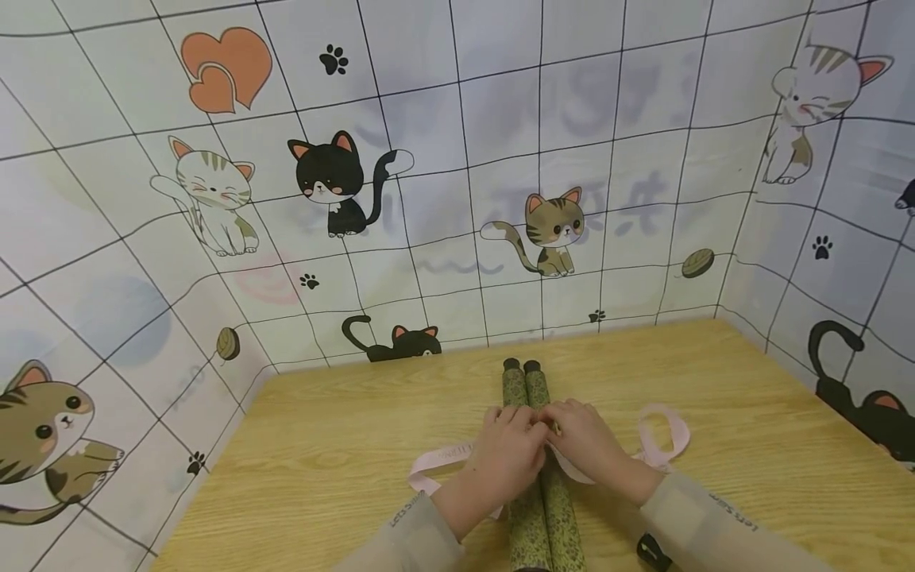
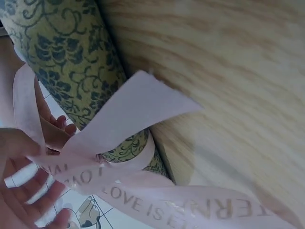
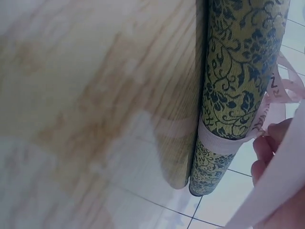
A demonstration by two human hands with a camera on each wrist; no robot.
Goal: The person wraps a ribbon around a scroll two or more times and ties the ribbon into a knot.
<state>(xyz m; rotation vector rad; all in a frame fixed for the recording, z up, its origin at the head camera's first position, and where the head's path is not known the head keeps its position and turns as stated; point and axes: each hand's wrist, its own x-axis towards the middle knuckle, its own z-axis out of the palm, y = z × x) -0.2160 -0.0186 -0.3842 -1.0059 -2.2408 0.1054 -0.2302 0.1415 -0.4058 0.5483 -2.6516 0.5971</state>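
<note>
Two long rolls (image 1: 529, 508) in green floral cloth, joined side by side like a scroll, lie on the table with black end knobs (image 1: 511, 364) at the far end. A pink ribbon (image 2: 128, 114) with printed lettering circles them, and its crossing lies on top. My left hand (image 1: 503, 449) is over the rolls and pinches the ribbon near that crossing. From the other side, my right hand (image 1: 589, 445) pinches the ribbon too, its fingertips (image 3: 262, 148) close to the band. In the head view the hands cover most of the crossing.
Loose ribbon lengths spread over the wooden table (image 1: 322, 461), one looped at the right (image 1: 665, 437). A small black object (image 1: 652, 550) lies near my right forearm. Cat-printed walls (image 1: 443, 199) enclose the table's back and sides.
</note>
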